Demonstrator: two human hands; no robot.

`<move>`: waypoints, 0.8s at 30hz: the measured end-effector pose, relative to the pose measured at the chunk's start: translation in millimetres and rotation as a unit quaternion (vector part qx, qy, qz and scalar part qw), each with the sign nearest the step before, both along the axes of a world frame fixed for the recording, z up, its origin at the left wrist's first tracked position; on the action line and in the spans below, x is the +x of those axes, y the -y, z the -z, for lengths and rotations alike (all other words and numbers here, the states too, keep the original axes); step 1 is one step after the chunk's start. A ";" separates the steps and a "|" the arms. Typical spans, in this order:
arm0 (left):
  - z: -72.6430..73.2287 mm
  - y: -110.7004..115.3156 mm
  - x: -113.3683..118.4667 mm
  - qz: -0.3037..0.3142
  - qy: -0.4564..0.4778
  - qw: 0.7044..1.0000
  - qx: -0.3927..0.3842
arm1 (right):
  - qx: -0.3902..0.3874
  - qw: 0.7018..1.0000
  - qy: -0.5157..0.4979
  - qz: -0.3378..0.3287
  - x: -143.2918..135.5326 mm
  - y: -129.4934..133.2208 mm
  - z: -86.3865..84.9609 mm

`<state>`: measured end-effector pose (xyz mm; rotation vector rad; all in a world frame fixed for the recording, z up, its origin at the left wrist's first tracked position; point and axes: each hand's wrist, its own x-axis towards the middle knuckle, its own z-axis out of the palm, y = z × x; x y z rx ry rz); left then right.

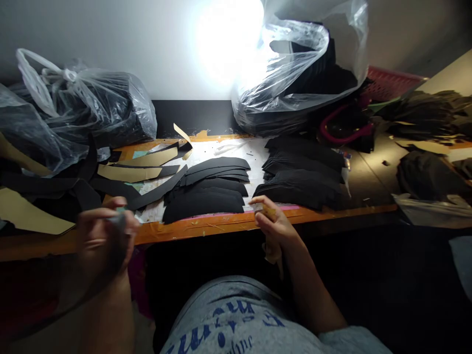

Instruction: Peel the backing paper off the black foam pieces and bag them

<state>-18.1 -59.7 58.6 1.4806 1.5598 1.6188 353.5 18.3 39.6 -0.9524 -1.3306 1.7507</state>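
My left hand [106, 236], smeared by motion, is closed around a dark strip [117, 241] that trails down toward the lower left. Just past the table's front edge, my right hand [276, 223] has curled fingers on a crumpled tan paper strip [272, 251], part of which dangles below the palm. Between the hands lies a fanned stack of curved black pieces [206, 204] on white paper. Another stack of black pieces [302, 172] sits beyond my right hand. Loose tan-faced pieces [129, 173] and black strips [103, 187] overlap near my left hand.
A knotted clear plastic bag [99, 103] of dark material stands at the back left. An open plastic bag [295, 83] of black pieces is behind the right stack. Farther right are a pink basket [394, 83] and more dark piles [427, 172]. Bright light glares off the wall.
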 end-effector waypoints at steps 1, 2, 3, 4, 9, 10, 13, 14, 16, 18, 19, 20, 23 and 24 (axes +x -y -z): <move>-4.9 -1.4 14.2 0.052 -0.020 0.998 -0.007 | 0.027 0.998 0.036 -0.032 -4.6 2.3 -6.5; -9.0 -3.6 30.3 0.127 -0.073 0.989 -0.025 | 0.052 0.995 0.062 -0.054 -11.2 4.5 -13.2; -11.9 -6.4 46.7 0.195 -0.127 0.972 -0.031 | 0.073 0.992 0.077 -0.066 -19.1 6.3 -19.8; -13.4 -9.1 61.9 0.258 -0.168 0.951 -0.037 | 0.091 0.989 0.087 -0.072 -27.3 7.6 -25.8; -3.3 -13.2 99.2 0.334 -0.117 0.934 -0.051 | 0.138 0.973 0.107 -0.151 -52.9 6.3 -42.7; -0.1 -11.9 99.9 0.322 -0.083 0.941 -0.062 | 0.147 0.967 0.127 -0.162 -54.2 5.4 -43.7; 5.7 -7.3 97.6 0.294 -0.008 0.952 -0.089 | 0.182 0.947 0.202 -0.171 -54.9 3.7 -44.0; 6.3 -6.3 96.0 0.289 0.003 0.953 -0.095 | 0.187 0.943 0.213 -0.176 -54.8 3.1 -43.5; 7.0 -5.8 90.7 0.287 0.013 0.951 -0.114 | 0.171 0.946 0.201 -0.186 -53.9 0.7 -41.8; 9.4 -7.3 80.9 0.279 0.000 0.947 -0.160 | 0.137 0.963 0.171 -0.155 -51.1 -4.5 -38.5; 11.8 -8.5 74.2 0.261 -0.013 0.947 -0.189 | 0.120 0.973 0.157 -0.120 -48.9 -8.2 -36.0; 15.3 -10.0 66.7 0.230 -0.025 0.949 -0.216 | 0.105 0.981 0.147 -0.076 -46.3 -12.5 -32.7; 30.2 -15.1 44.7 0.089 -0.029 0.966 -0.243 | 0.074 0.985 0.148 0.046 -39.2 -24.7 -18.7; 35.6 -16.8 39.4 0.045 -0.022 0.971 -0.233 | 0.070 0.983 0.158 0.069 -38.1 -27.5 -13.3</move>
